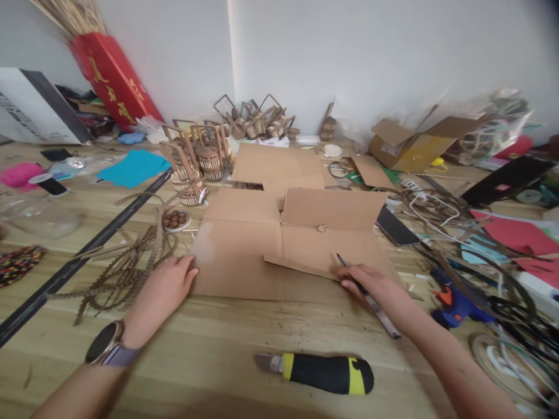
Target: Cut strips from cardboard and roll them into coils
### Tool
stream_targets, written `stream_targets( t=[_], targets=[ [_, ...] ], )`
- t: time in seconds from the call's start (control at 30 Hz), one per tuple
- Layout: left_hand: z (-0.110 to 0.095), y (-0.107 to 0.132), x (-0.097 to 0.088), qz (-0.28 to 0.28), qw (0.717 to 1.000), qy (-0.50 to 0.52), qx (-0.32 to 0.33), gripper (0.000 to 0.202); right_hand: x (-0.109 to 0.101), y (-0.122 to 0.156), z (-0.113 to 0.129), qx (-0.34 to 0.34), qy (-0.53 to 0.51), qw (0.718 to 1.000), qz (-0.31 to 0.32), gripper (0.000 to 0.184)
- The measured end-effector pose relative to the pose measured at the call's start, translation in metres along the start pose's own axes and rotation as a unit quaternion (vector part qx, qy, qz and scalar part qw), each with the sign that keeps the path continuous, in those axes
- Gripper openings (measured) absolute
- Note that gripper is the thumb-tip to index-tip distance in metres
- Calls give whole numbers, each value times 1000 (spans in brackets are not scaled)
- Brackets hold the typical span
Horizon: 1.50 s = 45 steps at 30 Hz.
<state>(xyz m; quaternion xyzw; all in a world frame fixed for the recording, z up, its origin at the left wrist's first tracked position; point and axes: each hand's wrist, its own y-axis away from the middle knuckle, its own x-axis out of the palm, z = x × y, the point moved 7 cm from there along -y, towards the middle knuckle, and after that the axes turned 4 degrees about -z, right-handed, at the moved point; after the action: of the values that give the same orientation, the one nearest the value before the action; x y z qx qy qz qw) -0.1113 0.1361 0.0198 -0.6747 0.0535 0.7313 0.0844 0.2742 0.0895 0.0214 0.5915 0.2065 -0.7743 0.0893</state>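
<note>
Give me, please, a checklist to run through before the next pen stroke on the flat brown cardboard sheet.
1. Left hand lies flat on the flat brown cardboard sheet, at its left edge: ok.
2. Right hand grips the thin dark pen, tip at the sheet: ok.
3. Silvery metal strip sticks out under the right hand; whether it lies straight along the fold: cannot tell.
4. Yellow-and-black utility knife lies on the wooden surface between both forearms, and its blade end seems to be out: not ok.
5. Blue glue gun lies right of the sheet, apart from the hand: ok.
</note>
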Motion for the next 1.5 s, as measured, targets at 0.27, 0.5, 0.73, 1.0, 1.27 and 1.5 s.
stream_targets(
  t=[0.27,0.5,0.73,1.0,1.27,1.5],
  targets=[
    [-2,-7,6,-3,998,55,-10,40,-2,16,-10,-35,93,994,-36,32],
    [-20,7,9,1,991,131,15,41,-2,7,9,-67,151,984,-61,25],
    [-22,14,-23,-106,991,82,32,40,20,-36,82,-130,133,981,-47,20],
    [-46,19,-8,-56,978,105,173,30,47,-59,127,-180,39,983,1,10],
    [-22,27,18,-60,965,158,200,31,26,-21,51,-83,-18,996,-29,16],
    [-7,25,27,-68,956,191,210,33,29,-3,41,-59,-44,996,-57,20]
  ],
)
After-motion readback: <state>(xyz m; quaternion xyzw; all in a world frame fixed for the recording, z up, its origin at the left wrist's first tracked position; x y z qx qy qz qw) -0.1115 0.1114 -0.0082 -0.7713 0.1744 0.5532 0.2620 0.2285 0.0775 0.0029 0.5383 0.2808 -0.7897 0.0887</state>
